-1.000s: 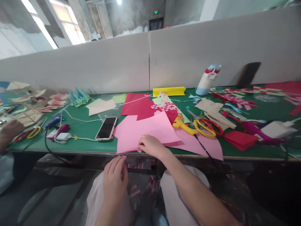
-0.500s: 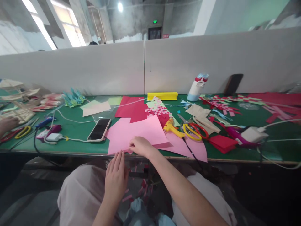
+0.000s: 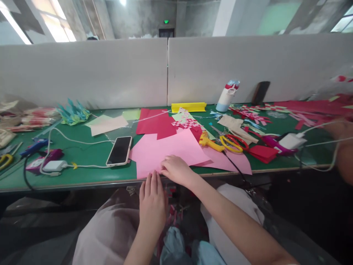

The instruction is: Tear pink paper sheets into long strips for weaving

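A large pink paper sheet (image 3: 168, 149) lies at the near edge of the green table (image 3: 82, 154). My right hand (image 3: 176, 170) rests on the sheet's front edge with its fingers curled, pinching the paper. My left hand (image 3: 152, 200) is held flat just below the table edge, fingers straight and together, their tips touching the sheet's lower edge. A second pink sheet (image 3: 234, 163) lies under the first, to the right.
A phone (image 3: 119, 151) on a white cable lies left of the sheet. Red paper (image 3: 157, 123), a woven paper piece (image 3: 187, 123), a yellow glue gun (image 3: 211, 142), scissors (image 3: 231, 142), a bottle (image 3: 226, 96) and paper scraps sit beyond. Another person's arm (image 3: 343, 147) is at the right.
My left hand has risen from my lap to the sheet's front edge. My right hand stays on the pink sheet. The view has shifted to the right.
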The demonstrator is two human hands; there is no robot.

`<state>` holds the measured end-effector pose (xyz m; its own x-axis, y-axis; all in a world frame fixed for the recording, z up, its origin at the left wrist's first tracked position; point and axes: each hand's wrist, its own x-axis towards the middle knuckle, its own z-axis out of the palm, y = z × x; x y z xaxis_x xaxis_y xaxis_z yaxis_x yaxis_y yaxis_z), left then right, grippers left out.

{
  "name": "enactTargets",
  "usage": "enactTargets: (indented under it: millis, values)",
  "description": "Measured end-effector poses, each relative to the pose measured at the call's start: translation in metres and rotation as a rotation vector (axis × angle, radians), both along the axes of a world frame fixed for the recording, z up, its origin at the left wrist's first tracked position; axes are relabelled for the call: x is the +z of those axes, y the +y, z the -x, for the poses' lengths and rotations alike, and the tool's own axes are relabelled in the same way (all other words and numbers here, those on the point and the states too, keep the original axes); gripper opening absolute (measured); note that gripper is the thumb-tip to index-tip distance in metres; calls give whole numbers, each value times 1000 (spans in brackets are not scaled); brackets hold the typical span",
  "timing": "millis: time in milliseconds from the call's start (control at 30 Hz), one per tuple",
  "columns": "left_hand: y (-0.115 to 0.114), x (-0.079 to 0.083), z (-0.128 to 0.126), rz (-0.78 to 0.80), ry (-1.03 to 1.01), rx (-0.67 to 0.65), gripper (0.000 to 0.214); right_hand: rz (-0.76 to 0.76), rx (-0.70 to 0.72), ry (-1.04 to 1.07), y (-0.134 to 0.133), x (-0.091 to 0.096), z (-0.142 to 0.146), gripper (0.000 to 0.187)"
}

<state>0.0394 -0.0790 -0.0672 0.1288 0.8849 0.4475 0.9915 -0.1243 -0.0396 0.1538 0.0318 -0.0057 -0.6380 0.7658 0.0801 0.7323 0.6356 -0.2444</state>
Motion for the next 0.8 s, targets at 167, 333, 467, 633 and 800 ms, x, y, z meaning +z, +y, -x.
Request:
enactTargets:
  millis: [167, 333, 467, 633, 800]
  values:
    - [-4, -8, -1, 48, -87, 22, 52, 41, 30, 5, 10, -3, 3, 16]
    - [7, -5, 0, 36, -157, 61, 53, 42, -3, 8, 19, -3, 11, 20]
    - [17, -1, 4, 22, -173, 121, 52, 56, -17, 12, 26, -4, 17, 19]
    - [20, -1, 5, 21, -188, 130, 52, 127, 11, 13, 38, -6, 16, 15]
    - [20, 4, 10, 53, -189, 130, 54, 161, 21, -4, 41, -5, 17, 16]
